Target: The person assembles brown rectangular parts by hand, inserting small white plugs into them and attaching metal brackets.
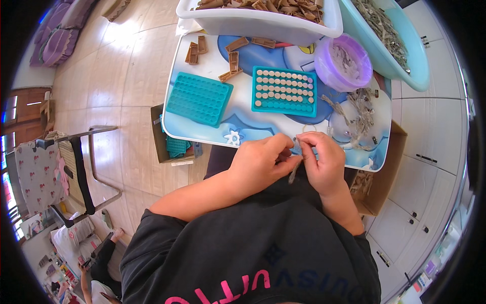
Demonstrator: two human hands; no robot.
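Close together at the table's near edge, my left hand [264, 156] and my right hand [322, 159] are both closed with fingertips pinched. Between them is a small strand-like piece [292, 177], greyish brown, its lower end hanging below my left fingers. The fingers hide most of it, so its kind is unclear. Beyond my hands lies a teal tray [283, 109] with rows of pale round discs in its hollows. Right of it, a tangle of greyish strands with small shiny bits [360, 114] spreads over the table, nearest my right hand.
A second teal tray [197, 99] lies at left, near several brown rectangular pieces [233, 61]. Behind stand a white tub [263, 28] of brown pieces, a purple container [329, 76] and a light blue basin [417, 61]. Cardboard boxes [390, 172] flank the table; a person sits far lower left.
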